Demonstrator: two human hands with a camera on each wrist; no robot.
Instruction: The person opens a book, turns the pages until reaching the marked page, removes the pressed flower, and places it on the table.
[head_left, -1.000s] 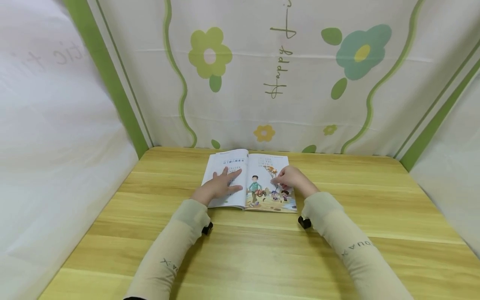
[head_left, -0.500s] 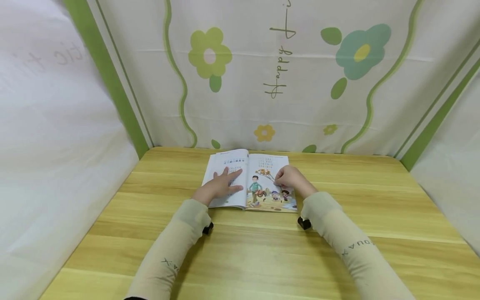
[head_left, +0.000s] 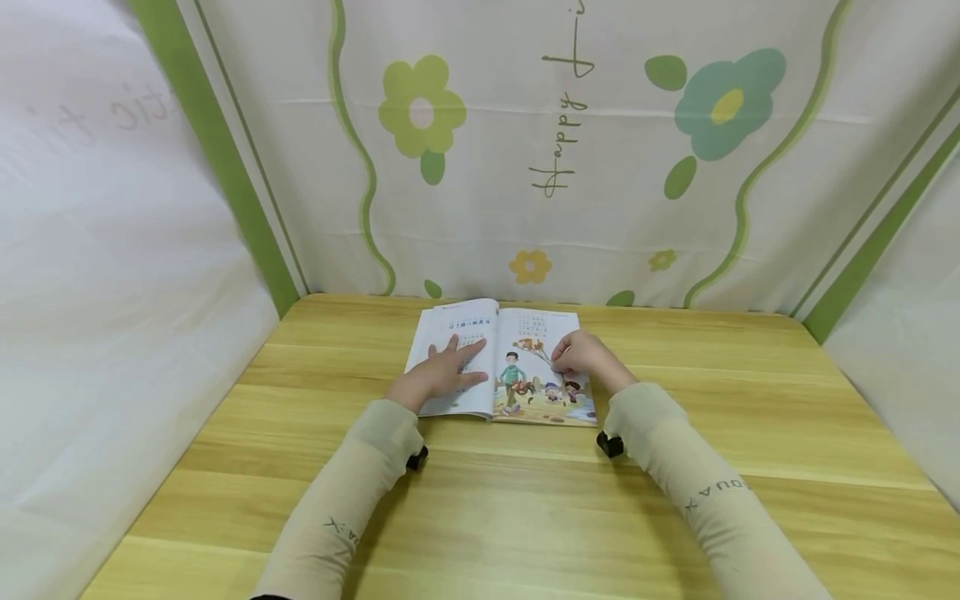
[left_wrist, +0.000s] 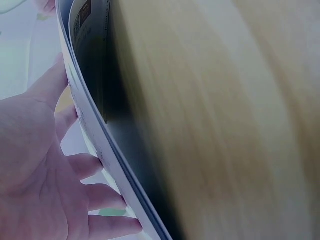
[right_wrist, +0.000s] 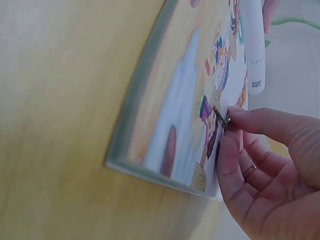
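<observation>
An open picture book (head_left: 465, 400) lies on the wooden table, a printed page to the left and an illustrated one to the right. My left hand (head_left: 438, 371) rests on the left page with fingers spread; in the left wrist view its fingers (left_wrist: 95, 195) lie against the page. Over the right page, my right hand (head_left: 581, 354) pinches a thin sprig (head_left: 530, 346) with an orange-brown head pointing left. In the right wrist view the stem end (right_wrist: 222, 119) shows between thumb and index finger, close over the page.
The wooden table (head_left: 510, 508) stretches around the book to both sides and the front. A white curtain (head_left: 480, 200) printed with flowers rises right behind the table's back edge. Black wrist-worn cameras (head_left: 611, 444) sit under the cuffs.
The sprig has swung leftward, its orange-brown head now lying further left over the page, with the right fingers still pinching the stem. The left hand has stayed on the left page.
</observation>
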